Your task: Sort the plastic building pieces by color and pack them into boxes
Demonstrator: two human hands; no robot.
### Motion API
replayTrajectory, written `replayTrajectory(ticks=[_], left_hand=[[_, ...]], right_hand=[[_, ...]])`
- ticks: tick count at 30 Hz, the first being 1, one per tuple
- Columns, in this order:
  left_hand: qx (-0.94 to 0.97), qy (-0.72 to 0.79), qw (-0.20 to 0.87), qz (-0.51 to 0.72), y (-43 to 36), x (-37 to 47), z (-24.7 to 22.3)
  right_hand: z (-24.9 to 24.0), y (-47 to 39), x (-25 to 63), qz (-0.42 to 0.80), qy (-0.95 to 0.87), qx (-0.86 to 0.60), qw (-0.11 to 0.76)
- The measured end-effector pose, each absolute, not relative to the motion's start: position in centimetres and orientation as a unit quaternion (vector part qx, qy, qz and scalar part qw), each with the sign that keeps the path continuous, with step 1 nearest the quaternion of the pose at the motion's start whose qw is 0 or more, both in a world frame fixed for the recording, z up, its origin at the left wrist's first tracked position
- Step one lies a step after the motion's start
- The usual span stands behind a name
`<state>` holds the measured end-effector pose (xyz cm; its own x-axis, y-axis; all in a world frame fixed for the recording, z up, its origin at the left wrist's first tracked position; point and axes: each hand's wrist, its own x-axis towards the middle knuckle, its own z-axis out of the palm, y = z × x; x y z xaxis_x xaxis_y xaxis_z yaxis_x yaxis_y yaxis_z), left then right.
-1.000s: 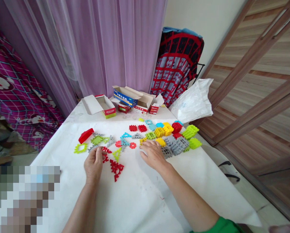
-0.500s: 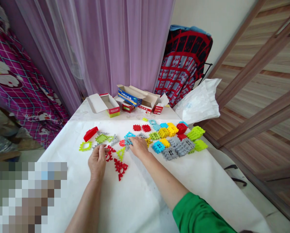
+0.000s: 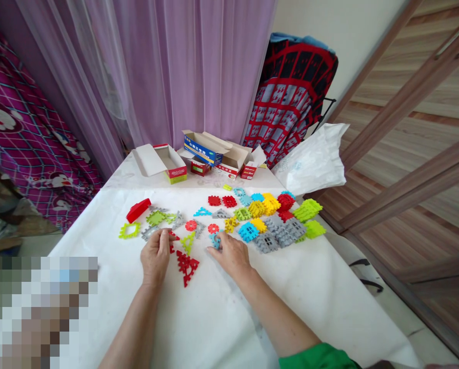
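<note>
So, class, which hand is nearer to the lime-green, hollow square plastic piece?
Left. The left hand is just right of the lime-green hollow square piece and closer to the wearer; the right hand is much farther off to its right.

A pale wall (image 3: 337,20) separates purple curtains (image 3: 198,66) from wooden doors (image 3: 417,118).

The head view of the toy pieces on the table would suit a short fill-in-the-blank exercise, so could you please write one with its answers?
1. The small piece in the right hand is light ____ in colour.
2. The flat red piece nearest the picture's bottom edge is shaped like a ____.
3. The sleeve on the right arm is ____ in colour.
4. The white bag is in the ____ half of the picture.

Missing words: blue; triangle; green; right.
</note>
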<state>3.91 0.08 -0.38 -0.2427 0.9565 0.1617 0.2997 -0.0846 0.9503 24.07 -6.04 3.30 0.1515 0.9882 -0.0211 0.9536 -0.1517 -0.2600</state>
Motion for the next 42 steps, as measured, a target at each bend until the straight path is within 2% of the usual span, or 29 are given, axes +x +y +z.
replayTrajectory(ticks=[3, 11, 17, 26, 32, 42], left_hand=[[0.526, 0.599, 0.318, 0.513, 0.1, 3.8, -0.7], [0.527, 0.602, 0.317, 0.509, 0.1, 3.7, -0.8], [0.526, 0.600, 0.318, 0.511, 0.1, 3.7, -0.8], [0.529, 0.603, 0.314, 0.509, 0.2, 3.7, -0.9], [0.526, 0.603, 0.310, 0.514, 0.2, 3.8, -0.2], [0.521, 0.596, 0.321, 0.520, 0.2, 4.1, 0.4]], right_hand=[[3.7, -6.0, 25.0, 0.094, -0.669, -0.732, 0.095], [5.3, -4.1, 28.0, 0.062, -0.800, -0.596, -0.009], [5.3, -2.1, 28.3, 0.040, -0.841, -0.539, -0.018], [5.6, 3.4, 26.7, 0.001, -0.794, -0.608, 0.029], [5.2, 7.4, 25.2, 0.005, -0.788, -0.615, -0.012], [4.3, 8.1, 25.5, 0.019, -0.797, -0.602, -0.050]])
